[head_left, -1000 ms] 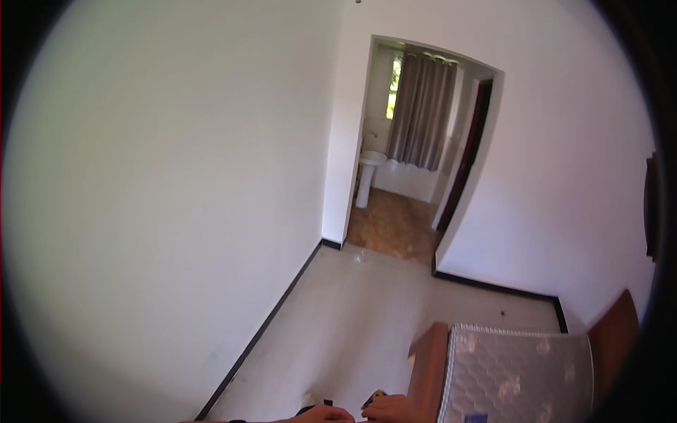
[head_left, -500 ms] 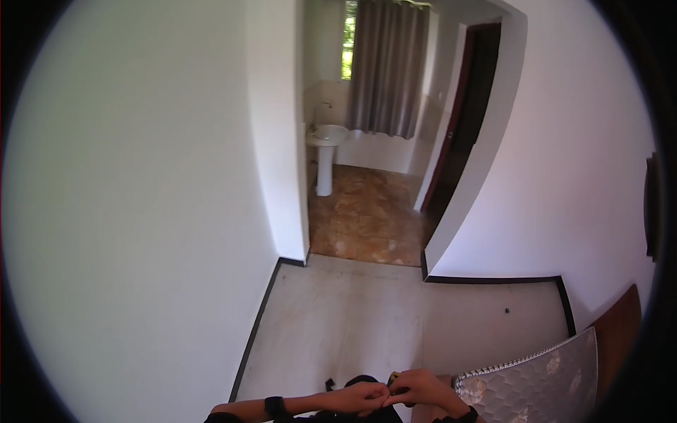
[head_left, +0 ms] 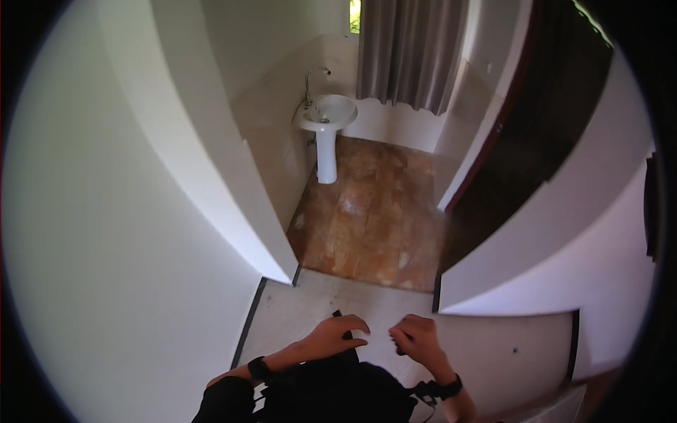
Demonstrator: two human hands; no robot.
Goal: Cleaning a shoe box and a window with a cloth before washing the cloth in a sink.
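Head camera is showing me the left hand [head_left: 336,337] curving open, thumb and fingers spreading apart, while the right hand [head_left: 417,338] is folding its fingers inward; I'm not able to tell whether they're pinching anything. Just below and between them, the wearer's black clothing [head_left: 331,392] is filling the lower edge, and a dark strap [head_left: 348,335] is showing beside the left hand. Well ahead, through the opening, I'm seeing a white pedestal basin [head_left: 345,111], its bowl facing upward, a drain [head_left: 324,120] showing inside and a tall faucet [head_left: 307,88] rising at its rim.
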